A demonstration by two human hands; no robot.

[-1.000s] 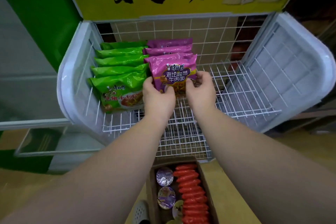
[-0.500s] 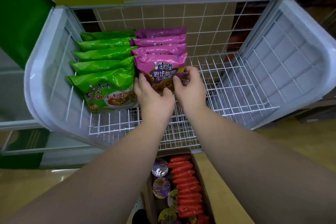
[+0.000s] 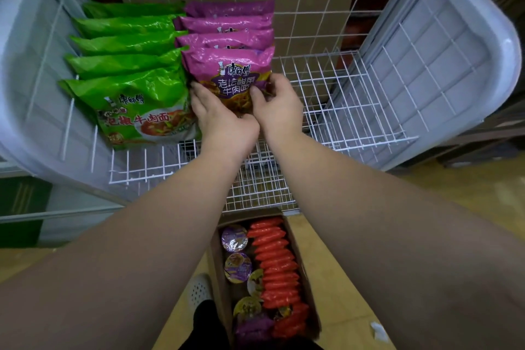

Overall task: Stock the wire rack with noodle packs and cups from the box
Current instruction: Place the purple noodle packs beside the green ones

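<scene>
Fingers of your left hand (image 3: 220, 115) and right hand (image 3: 277, 106) curl round the lower corners of the front purple noodle pack (image 3: 228, 71), which stands in the wire rack (image 3: 355, 99) before three more purple packs, just beside the row of green packs (image 3: 127, 65). Below, the box (image 3: 308, 287) on the floor holds red packs (image 3: 277, 264) and cups (image 3: 237, 264).
</scene>
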